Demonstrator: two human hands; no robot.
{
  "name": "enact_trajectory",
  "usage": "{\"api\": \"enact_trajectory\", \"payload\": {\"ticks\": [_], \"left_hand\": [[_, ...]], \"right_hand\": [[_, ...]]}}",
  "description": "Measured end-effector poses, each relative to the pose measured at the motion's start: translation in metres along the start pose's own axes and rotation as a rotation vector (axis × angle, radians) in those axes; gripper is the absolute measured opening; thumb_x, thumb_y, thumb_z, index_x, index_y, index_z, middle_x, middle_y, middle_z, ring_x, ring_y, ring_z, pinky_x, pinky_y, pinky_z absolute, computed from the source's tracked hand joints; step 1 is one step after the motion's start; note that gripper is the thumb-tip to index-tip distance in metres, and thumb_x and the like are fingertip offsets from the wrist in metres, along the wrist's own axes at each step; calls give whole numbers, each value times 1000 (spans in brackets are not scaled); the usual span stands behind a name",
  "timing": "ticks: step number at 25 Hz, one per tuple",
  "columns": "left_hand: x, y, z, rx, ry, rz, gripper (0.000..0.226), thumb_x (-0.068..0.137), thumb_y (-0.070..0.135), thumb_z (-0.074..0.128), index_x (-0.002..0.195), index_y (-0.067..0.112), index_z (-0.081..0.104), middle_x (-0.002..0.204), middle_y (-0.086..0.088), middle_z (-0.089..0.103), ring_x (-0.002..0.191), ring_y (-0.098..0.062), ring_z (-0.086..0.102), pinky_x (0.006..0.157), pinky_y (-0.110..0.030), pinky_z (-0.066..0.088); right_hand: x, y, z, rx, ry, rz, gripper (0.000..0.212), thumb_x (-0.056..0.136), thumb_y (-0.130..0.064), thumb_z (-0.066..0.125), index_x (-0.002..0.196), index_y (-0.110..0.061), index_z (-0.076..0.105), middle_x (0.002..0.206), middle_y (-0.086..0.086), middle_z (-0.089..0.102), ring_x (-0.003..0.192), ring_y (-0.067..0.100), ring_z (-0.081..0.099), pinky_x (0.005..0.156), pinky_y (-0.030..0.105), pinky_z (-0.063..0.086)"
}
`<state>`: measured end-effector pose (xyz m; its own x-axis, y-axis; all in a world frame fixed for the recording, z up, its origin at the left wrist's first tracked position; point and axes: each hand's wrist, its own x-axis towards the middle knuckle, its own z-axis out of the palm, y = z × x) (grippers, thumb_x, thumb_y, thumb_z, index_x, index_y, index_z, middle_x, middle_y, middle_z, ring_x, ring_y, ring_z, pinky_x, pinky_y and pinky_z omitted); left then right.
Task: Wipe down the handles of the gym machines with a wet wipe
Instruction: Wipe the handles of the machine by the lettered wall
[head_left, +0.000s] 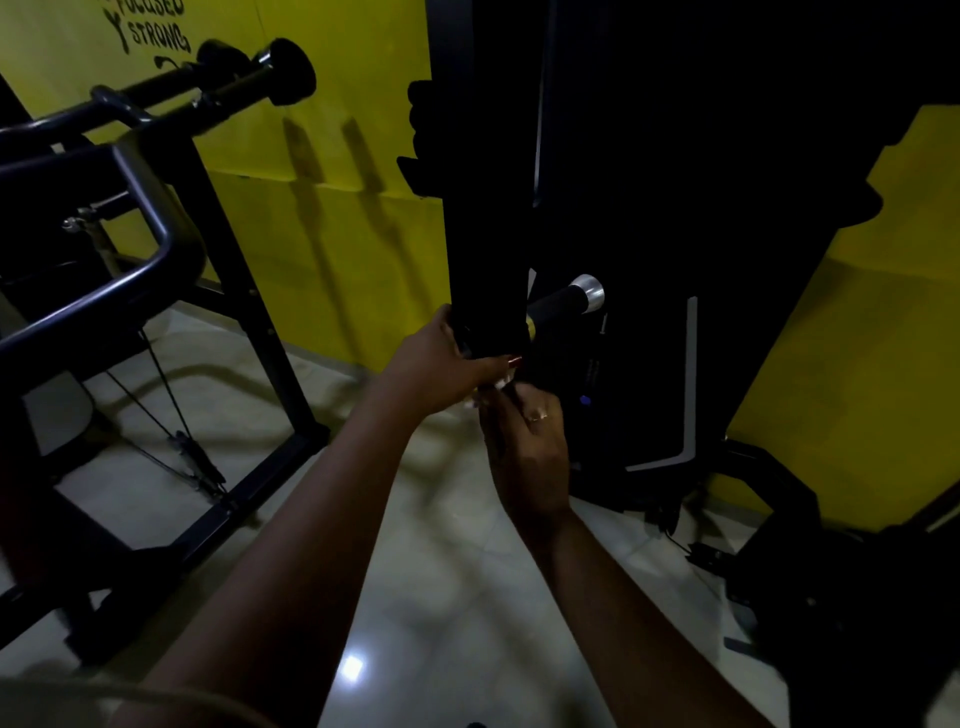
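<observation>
Black foam handle with silver end cap (563, 305) juts from the black upright post (488, 249). Its long axis runs lower-left to upper-right, with the cap end free. White wet wipe (500, 385) sits just below the handle's inner end, pinched in the curled fingers of the right hand (530, 447). Left hand (447, 364) wraps the post, thumb up its near side. Right hand is nearer, and the handle lies above and slightly right of it. Open room along the grip toward the cap; the post crowds the inner end.

Wet wipe (497, 385): only a blurred white sliver.
</observation>
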<state>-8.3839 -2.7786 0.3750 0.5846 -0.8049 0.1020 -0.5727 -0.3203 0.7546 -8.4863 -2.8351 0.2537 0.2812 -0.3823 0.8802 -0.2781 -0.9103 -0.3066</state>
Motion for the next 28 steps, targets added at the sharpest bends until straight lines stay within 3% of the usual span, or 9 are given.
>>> {"api": "enact_trajectory", "payload": {"ticks": [3,5,10,13,14,18,22,25,28], "left_hand": [[1,-2,1,-24,-22,-5,77,75,51,75,138,24,39,127,2,59,108,-22,62,89,-38,53],[1,-3,2,-35,-16,1,76,75,51,75,136,25,39,125,3,60,104,-22,63,88,-43,54],[0,-1,0,-31,5,-10,74,76,47,76,136,23,40,122,4,59,105,-17,60,90,-39,53],[-2,-2,2,-39,-2,-9,75,75,48,76,136,25,40,124,3,59,106,-20,62,88,-41,54],[-2,-2,2,-42,-2,-4,74,75,48,76,136,25,40,124,3,59,106,-20,62,88,-42,54],[-2,-2,1,-17,2,11,75,75,46,77,136,24,39,127,1,59,103,-21,63,86,-42,55],[-4,-2,0,86,19,31,87,69,45,83,139,21,37,130,-1,58,111,-21,60,89,-39,54],[-2,-3,2,153,44,38,90,67,42,85,140,20,37,130,-1,58,116,-21,58,89,-34,52],[1,-4,3,144,43,34,90,65,44,86,138,20,38,128,0,60,115,-20,59,89,-35,52]], "right_hand": [[-22,8,0,-34,-78,-149,24,96,-5,56,117,3,66,106,13,66,95,31,57,82,35,50],[-24,7,-9,-54,-85,-175,21,94,-3,56,109,4,69,97,12,66,91,25,53,74,32,49],[-2,-6,3,-28,-240,-126,22,94,-3,56,113,4,66,107,16,62,92,28,51,77,31,47],[-28,7,-9,-46,-374,25,53,94,-57,39,115,-15,64,113,-5,58,100,5,53,90,28,47],[-30,9,-15,-7,-393,94,56,90,-63,37,110,-18,64,106,-11,58,95,-2,53,88,26,48],[-13,4,-17,41,-1,45,5,91,-8,65,93,-5,68,90,5,63,86,15,55,84,20,41],[-1,-1,-10,327,72,491,21,96,-13,54,113,-15,67,108,-3,68,103,10,59,91,16,42],[-6,30,-4,541,-185,796,25,92,-25,53,107,-35,71,104,-7,71,102,19,65,91,41,53],[19,40,3,921,-323,1021,24,86,-7,59,91,-24,74,99,9,71,100,35,65,96,54,48]]}}
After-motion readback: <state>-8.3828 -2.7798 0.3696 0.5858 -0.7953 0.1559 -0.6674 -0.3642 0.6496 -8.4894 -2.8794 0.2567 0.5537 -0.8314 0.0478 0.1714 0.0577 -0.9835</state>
